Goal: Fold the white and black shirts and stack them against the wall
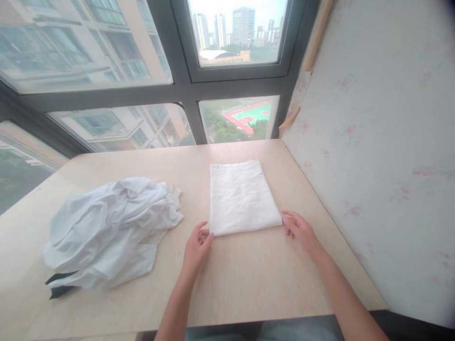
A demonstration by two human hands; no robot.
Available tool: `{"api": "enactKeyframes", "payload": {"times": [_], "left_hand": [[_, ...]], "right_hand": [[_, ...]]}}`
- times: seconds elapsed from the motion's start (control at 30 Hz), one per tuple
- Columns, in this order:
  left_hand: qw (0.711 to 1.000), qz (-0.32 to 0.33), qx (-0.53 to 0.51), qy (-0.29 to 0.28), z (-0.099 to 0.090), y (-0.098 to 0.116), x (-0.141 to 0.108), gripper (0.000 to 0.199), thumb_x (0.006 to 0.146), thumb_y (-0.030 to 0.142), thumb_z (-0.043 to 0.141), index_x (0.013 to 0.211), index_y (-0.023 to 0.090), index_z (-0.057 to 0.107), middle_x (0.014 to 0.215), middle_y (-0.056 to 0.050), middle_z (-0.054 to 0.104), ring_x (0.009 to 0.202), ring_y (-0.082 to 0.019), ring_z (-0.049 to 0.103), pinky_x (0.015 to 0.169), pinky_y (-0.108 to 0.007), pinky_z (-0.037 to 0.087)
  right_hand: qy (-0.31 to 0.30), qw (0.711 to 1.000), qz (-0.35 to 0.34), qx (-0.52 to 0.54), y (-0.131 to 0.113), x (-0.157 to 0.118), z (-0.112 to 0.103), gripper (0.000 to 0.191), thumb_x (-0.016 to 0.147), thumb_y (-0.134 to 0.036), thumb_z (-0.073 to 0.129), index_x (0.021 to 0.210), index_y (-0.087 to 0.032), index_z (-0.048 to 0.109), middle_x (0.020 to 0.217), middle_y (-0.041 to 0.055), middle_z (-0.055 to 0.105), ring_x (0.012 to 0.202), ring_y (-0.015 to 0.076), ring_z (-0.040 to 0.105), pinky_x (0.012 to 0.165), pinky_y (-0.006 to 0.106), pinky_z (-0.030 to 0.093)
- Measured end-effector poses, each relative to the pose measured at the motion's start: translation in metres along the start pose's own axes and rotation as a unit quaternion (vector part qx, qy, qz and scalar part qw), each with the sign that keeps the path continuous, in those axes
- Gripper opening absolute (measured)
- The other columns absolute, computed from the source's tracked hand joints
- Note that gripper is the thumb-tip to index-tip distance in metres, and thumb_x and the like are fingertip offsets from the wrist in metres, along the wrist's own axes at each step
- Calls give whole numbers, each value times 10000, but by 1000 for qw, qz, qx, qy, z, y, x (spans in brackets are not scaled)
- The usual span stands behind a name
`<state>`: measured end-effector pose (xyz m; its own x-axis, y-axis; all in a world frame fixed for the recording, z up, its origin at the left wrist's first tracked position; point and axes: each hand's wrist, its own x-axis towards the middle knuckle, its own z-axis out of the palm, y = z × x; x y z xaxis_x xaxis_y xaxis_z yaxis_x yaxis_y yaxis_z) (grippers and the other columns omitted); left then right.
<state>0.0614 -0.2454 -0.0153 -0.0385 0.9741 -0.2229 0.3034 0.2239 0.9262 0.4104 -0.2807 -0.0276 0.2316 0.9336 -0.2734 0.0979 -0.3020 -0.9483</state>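
A white cloth (243, 196), folded into a flat, roughly square stack, lies on the pale wooden surface in front of me. My left hand (198, 246) is at its near left corner, thumb against the cloth, fingers curled around the edge. At the near right corner, my right hand (298, 230) has its fingertips closed on the cloth's edge; the exact grip is partly hidden. To the left lies a crumpled heap of white clothing (110, 232), apart from both hands. A dark piece of fabric (60, 285) sticks out from under its near end.
The wooden surface (249, 284) runs back to dark-framed windows (185, 94), with buildings and a sports court outside. A wall with flowered wallpaper (373, 156) borders it on the right, its paper peeling near the window. The surface's front edge is close to my body.
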Motion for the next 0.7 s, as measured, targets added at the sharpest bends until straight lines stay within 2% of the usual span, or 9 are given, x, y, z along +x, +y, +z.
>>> {"api": "enactKeyframes", "payload": {"times": [0.1,0.17,0.23,0.3,0.37,0.5,0.7], "left_hand": [[998,-36,-33,-26,0,14,-3,728,754,524,676,1359,193,441,1065,-87,680,683,-169,680,512,-232,434],[998,-42,-40,-37,2,18,-4,743,742,511,694,1366,199,438,1045,-77,679,698,-176,698,513,-225,439],[998,-34,-42,-34,4,16,-3,709,719,502,717,1314,190,490,899,-30,670,689,-182,691,531,-233,458],[999,-16,-44,-18,7,10,-3,634,716,513,715,1229,179,552,716,33,594,638,-169,647,560,-250,478],[999,3,-50,2,8,4,-4,578,738,536,689,1178,177,581,629,67,509,611,-153,595,609,-269,499],[998,39,-40,18,6,-5,-12,503,796,541,637,1152,187,611,663,46,515,662,-156,569,695,-294,518],[998,51,20,28,5,-13,-30,410,767,523,657,1078,258,680,677,13,576,636,-193,594,589,-295,486]], "right_hand": [[-22,999,-16,-23,0,-1,4,564,787,-510,613,1254,-199,553,910,49,677,599,133,577,553,268,452],[-25,998,-30,-43,2,-1,8,573,777,-495,617,1273,-219,541,984,56,678,624,137,586,563,272,454],[-10,997,-50,-65,3,-1,11,558,785,-495,601,1271,-226,550,842,16,654,604,147,560,567,276,442],[12,994,-68,-80,5,-2,13,519,799,-505,582,1238,-229,573,693,-23,577,575,158,525,566,282,427],[24,993,-78,-83,5,-4,14,484,819,-518,559,1207,-230,586,646,-33,527,562,165,504,562,288,414],[30,992,-73,-93,6,-10,12,438,840,-528,531,1156,-234,608,674,-16,559,596,186,529,572,302,411],[71,981,-83,-162,14,-22,8,403,861,-527,509,1109,-241,648,670,-6,591,604,198,538,613,329,441]]}}
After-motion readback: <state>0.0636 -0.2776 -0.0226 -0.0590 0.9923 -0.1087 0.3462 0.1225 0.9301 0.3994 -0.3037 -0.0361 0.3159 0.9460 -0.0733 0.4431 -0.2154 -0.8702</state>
